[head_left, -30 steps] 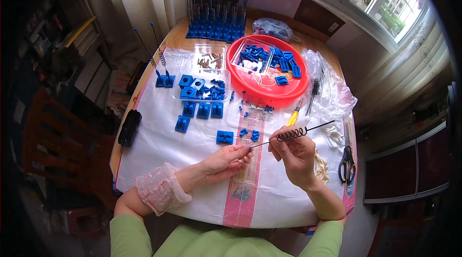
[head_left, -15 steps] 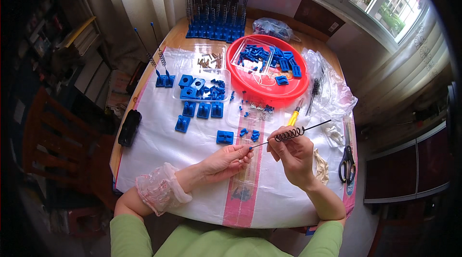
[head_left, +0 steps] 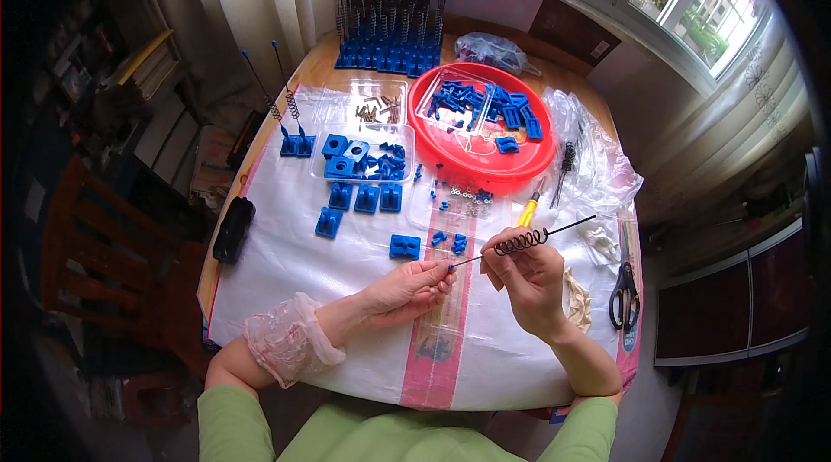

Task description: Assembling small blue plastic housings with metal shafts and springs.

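My right hand [head_left: 532, 287] grips a black coil spring [head_left: 518, 243] with a long straight wire at each end, held slanting above the table. Between the thumb and forefinger of my left hand [head_left: 402, 293] is a small blue cap [head_left: 451, 267], at the lower left tip of the spring's wire. Just beyond my left hand lies a blue base [head_left: 404, 247] with a raised middle. Small blue clips [head_left: 459, 244] lie to its right. Several more blue bases [head_left: 366, 198] sit farther back, below a clear tray [head_left: 407, 170] of blue parts.
A red basin [head_left: 528, 163] holds blue parts. Finished-looking spring stands [head_left: 389, 55] crowd the back edge; two more [head_left: 296, 146] stand at left. Metal nuts [head_left: 467, 194], a yellow-handled tool [head_left: 528, 209], scissors [head_left: 624, 296], plastic bags [head_left: 597, 159] and a black case [head_left: 234, 230] lie around.
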